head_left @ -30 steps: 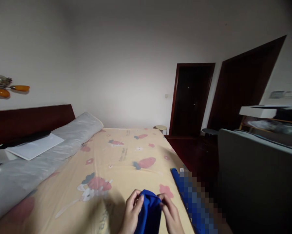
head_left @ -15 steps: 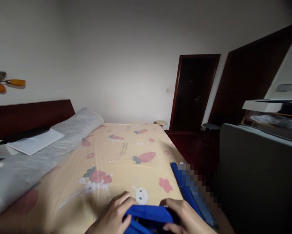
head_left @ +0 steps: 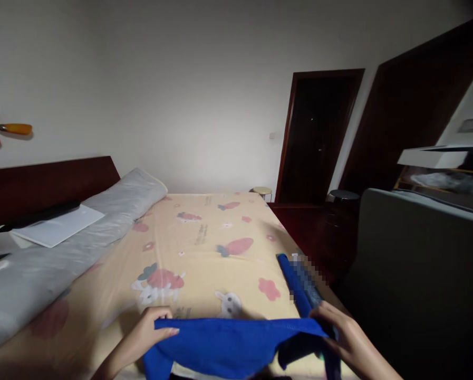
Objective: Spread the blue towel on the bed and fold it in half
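Room: pale walls (head_left: pixel 189 105), a dark door (head_left: pixel 315 142) in a reddish-brown frame at the far right, and a small switch (head_left: pixel 273 135) on the wall left of it.
Bed: its yellow sheet (head_left: pixel 196 258), printed with rabbits, strawberries and pink flowers, runs from near me to the far wall.
Blue cloth (head_left: pixel 220 343): at the near edge of my view, over the bed, its upper edge drawn nearly straight between my two hands; the lower part hangs out of sight, and a darker fold shows toward the right end.
My left hand (head_left: pixel 151 333): gripping the cloth's left corner, thumb in front, fingers curled behind.
My right hand (head_left: pixel 342 328): gripping the right end of the cloth, fingers over the edge.
Blue roll (head_left: pixel 291 277): long and narrow, lying along the bed's right side, beyond my right hand; a blurred patch hides part of what is beside it.
Left side: grey bedding (head_left: pixel 86 243) bunched below a dark headboard (head_left: pixel 50 179), with a white flat object (head_left: pixel 62 226) lying on it and an orange wall lamp (head_left: pixel 17 129) above.
Right side: a dark panel (head_left: pixel 410 279) near me, a white box (head_left: pixel 432 157) past it.
Stools: one light-topped (head_left: pixel 262 190) at the bed's far end, one dark (head_left: pixel 344 195) farther right.
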{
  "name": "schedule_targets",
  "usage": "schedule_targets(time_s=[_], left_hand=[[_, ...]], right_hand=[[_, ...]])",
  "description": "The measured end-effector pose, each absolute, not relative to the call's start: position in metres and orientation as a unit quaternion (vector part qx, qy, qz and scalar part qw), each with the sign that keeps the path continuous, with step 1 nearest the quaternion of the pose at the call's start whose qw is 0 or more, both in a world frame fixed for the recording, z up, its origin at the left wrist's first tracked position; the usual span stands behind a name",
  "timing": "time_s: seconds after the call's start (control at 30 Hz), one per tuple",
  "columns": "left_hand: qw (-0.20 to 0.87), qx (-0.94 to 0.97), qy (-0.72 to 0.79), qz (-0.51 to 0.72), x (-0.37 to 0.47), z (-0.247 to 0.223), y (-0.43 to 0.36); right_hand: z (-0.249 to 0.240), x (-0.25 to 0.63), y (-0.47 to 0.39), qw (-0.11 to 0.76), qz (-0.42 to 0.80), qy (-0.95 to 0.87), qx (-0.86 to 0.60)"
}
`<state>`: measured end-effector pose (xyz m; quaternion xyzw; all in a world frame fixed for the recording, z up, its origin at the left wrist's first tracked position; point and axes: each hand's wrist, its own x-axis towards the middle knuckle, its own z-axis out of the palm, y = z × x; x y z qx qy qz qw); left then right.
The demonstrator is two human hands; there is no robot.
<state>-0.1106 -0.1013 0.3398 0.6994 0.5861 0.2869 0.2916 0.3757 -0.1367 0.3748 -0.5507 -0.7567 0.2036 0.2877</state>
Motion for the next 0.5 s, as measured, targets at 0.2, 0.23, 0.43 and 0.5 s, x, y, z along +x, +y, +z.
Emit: schedule_targets(time_s=[0.2,0.23,0.43,0.5], left_hand=[[0.270,0.737,0.583,0.209,-0.163,0.335,-0.110],[0.261,0.736,0.589,0.208,-0.170,0.331,-0.108],[0.302,0.696,0.608,0.233,-0.207,0.289,-0.097],[0.318,0.688,0.606,0.240,-0.217,0.276,-0.097]], right_hand=[[0.378,0.410,-0.157,0.230,0.272,-0.741,-0.568],[0.376,0.416,-0.157,0.234,0.270,-0.736,-0.575],[0.342,0.444,-0.147,0.266,0.266,-0.698,-0.610],[0.333,0.449,-0.145,0.273,0.277,-0.686,-0.615]])
